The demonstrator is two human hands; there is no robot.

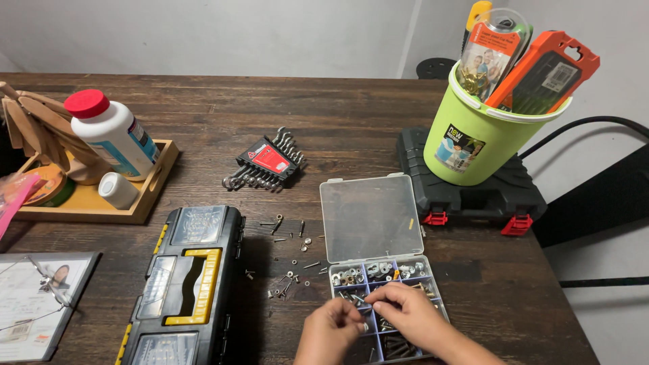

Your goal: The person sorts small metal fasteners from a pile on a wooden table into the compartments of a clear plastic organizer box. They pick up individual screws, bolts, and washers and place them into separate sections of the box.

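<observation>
I'm looking down at two hands working over one small parts box (389, 284), its clear lid (368, 216) lying flipped back on the dark wooden table (338, 122). The left hand (332, 329) is curling its fingers in at the box's near left compartments, pinching at something too small for me to make out. The right hand (405, 311) is bending over the middle compartments with its fingertips drawn together, touching the left hand's fingers; what it is gripping, I cannot tell. The box's far row is showing three compartments of silver washers and nuts (378, 272).

Just left of the box, loose screws (287, 280) are lying scattered, too many and too small to count. Further left I'm seeing one black toolbox (182, 290) with one yellow handle. Behind the screws, one rack of wrenches (265, 162). At the far right, one green bucket (473, 135) is standing on one black case (473, 192) with two red latches, holding packaged tools. At the far left, one wooden tray (91, 203) is carrying one white bottle (111, 135) with a red cap.
</observation>
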